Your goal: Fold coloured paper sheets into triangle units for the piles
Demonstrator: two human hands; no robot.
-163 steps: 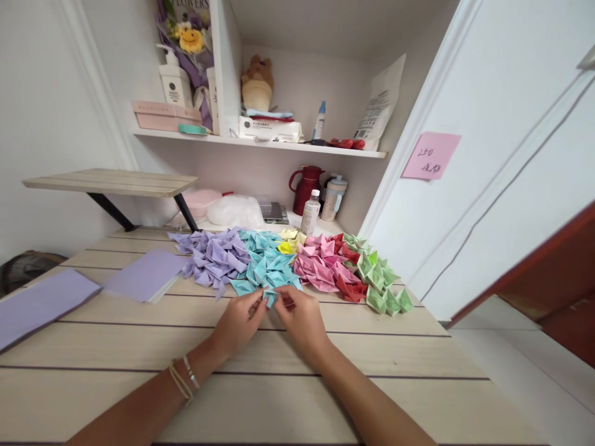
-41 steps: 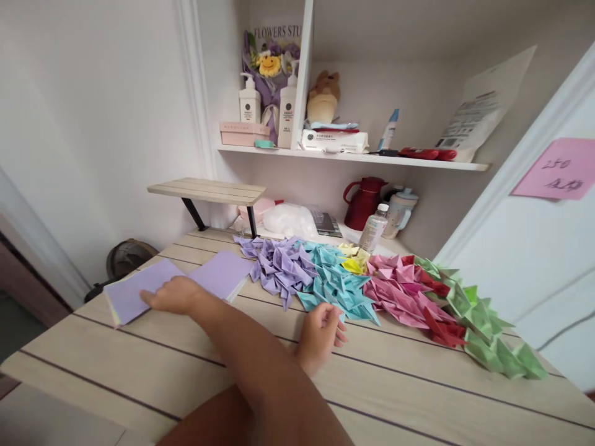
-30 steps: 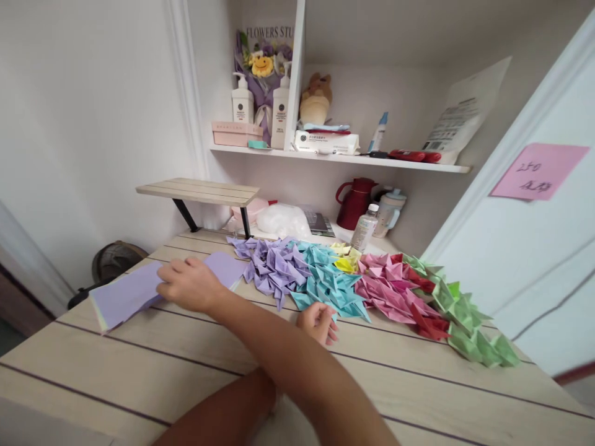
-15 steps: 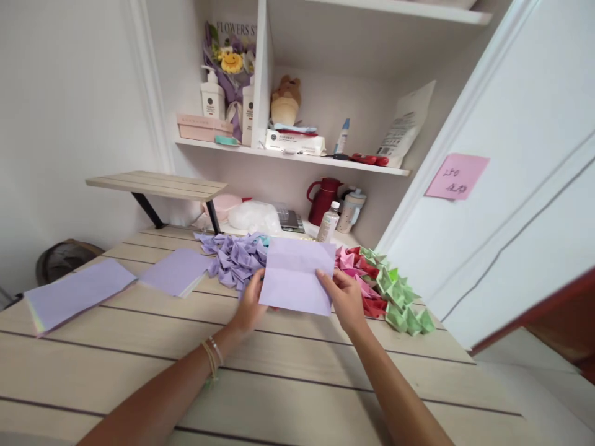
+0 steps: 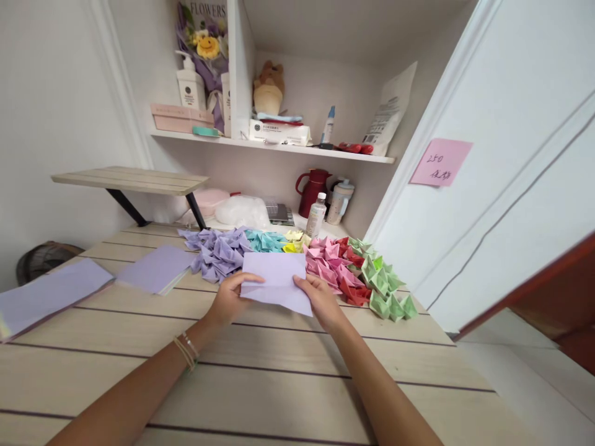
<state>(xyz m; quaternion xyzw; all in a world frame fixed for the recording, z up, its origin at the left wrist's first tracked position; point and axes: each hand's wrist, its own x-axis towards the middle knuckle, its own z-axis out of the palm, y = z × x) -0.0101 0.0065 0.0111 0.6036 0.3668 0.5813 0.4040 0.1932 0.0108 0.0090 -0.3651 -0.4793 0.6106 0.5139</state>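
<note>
I hold a lilac sheet of paper [image 5: 276, 282] just above the wooden table [image 5: 260, 384], with a fold bent across its left part. My left hand [image 5: 227, 300] pinches its left edge, thumb on top. My right hand [image 5: 320, 300] grips its right edge. Behind the sheet lies a row of folded paper pieces: purple [image 5: 216, 251], blue [image 5: 264, 240], yellow [image 5: 292, 241], pink [image 5: 328, 263], red [image 5: 353, 291] and green [image 5: 383, 285].
Two stacks of lilac paper [image 5: 155, 269] [image 5: 46, 294] lie at the left. A small raised shelf [image 5: 130, 179] stands behind them. A water bottle [image 5: 316, 215], red jug [image 5: 312, 189] and cup [image 5: 338, 199] stand at the back wall. A pink note [image 5: 439, 162] sticks to the door.
My right hand took a lilac sheet from the left stack. Both hands then brought it in front of the folded pieces, and it has sunk lower with a fold started on its left.
</note>
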